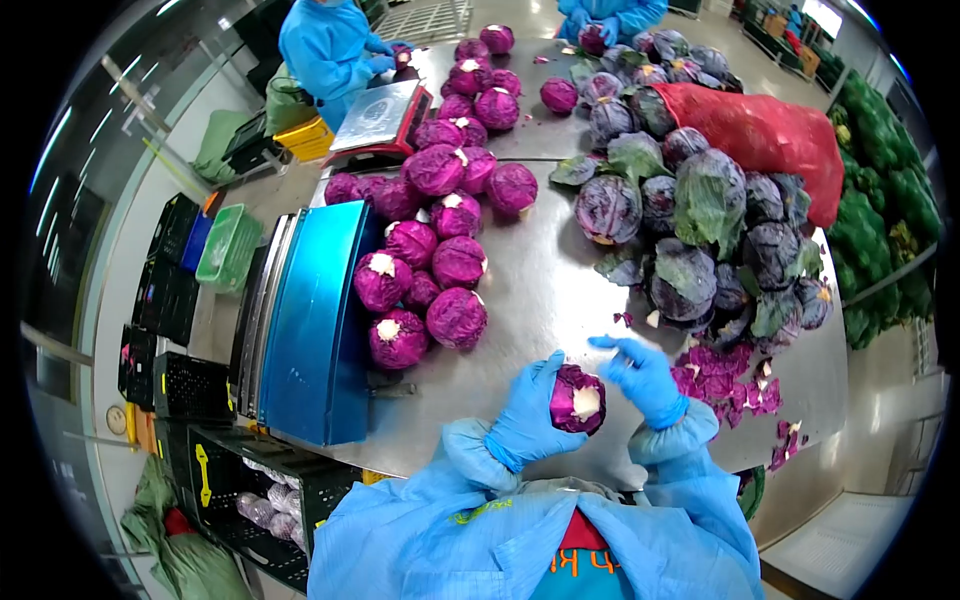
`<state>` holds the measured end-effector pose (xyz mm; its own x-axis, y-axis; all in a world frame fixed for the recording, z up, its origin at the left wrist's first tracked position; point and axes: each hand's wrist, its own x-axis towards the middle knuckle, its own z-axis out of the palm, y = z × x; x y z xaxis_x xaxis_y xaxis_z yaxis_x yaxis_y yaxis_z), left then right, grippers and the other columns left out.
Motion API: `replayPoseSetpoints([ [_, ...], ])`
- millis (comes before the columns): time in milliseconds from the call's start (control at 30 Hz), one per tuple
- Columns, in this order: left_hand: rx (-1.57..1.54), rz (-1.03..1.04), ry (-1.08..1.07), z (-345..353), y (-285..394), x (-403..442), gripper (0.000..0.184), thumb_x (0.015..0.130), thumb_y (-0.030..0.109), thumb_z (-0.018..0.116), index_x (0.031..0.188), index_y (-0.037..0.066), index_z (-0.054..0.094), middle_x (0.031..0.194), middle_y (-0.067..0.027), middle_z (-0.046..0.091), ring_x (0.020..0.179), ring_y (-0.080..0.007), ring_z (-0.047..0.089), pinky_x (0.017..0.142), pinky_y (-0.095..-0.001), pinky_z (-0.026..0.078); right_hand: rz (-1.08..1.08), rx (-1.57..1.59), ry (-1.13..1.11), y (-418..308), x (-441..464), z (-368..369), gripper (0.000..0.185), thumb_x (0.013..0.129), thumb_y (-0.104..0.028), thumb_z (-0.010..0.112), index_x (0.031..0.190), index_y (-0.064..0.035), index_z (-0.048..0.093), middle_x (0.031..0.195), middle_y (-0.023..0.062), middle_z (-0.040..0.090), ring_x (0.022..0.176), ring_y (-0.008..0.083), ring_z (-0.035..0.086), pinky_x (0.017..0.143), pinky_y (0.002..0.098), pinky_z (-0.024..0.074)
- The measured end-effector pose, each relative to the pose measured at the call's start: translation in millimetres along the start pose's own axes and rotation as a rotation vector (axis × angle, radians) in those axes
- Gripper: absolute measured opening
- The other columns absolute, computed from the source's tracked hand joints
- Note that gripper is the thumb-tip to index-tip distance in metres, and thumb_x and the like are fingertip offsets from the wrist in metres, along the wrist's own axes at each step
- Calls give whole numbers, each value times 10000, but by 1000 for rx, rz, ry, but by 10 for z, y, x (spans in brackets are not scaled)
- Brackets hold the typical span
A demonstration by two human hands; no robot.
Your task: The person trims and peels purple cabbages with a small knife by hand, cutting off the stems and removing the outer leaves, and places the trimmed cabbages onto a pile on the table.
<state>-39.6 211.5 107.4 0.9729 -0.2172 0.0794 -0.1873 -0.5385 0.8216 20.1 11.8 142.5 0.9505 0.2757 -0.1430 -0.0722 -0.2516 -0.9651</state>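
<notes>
My left hand [535, 415], in a blue glove, is closed around a trimmed purple cabbage [577, 400] at the table's near edge. The cabbage's pale cut stem faces right. Just right of it, my gloved right hand [645, 380] is raised, apart from the cabbage, with its index finger stretched out and its fingers apart. I see nothing held in it. Torn purple leaves [725, 380] lie on the steel table [530, 265] beyond my right hand. Trimmed purple cabbages [457, 318] are gathered ahead on the left.
Untrimmed cabbages [685, 280] with dull outer leaves are heaped on the right, beside a red mesh sack [765, 135]. A blue metal panel [315, 320] stands along the left edge. Behind it is a scale [378, 118]. Two co-workers in blue gowns handle cabbages at the far end.
</notes>
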Motion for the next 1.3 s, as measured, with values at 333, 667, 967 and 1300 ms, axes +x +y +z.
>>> replayPoseSetpoints([
  [333,225,71,89,-195,-145,386,1003,539,276,787,1383,-33,341,1177,-244,470,1076,-414,470,936,-475,375,-243,-465,254,294,116,396,186,855,-238,717,860,-68,644,699,106,585,606,206,580,570,313,466],
  [667,531,140,381,-734,-769,1780,1023,569,242,765,1447,31,285,1307,-257,400,1174,-458,404,1012,-524,344,318,320,307,875,47,307,156,858,-182,736,956,-68,696,775,-25,609,645,37,503,563,202,404],
  [967,1122,32,51,-302,-1649,2489,1091,583,271,802,1497,145,222,1423,-160,362,1304,-446,347,999,-558,369,245,364,345,1091,-109,371,308,851,-100,716,1147,-90,635,757,-60,559,631,22,478,557,180,414],
  [1300,1343,78,325,-46,-2133,2720,562,913,185,489,1457,229,355,1414,-100,424,1292,-426,398,930,-622,406,425,520,352,1357,21,397,267,903,-133,617,1163,-68,620,763,-21,559,579,60,506,501,217,438],
])
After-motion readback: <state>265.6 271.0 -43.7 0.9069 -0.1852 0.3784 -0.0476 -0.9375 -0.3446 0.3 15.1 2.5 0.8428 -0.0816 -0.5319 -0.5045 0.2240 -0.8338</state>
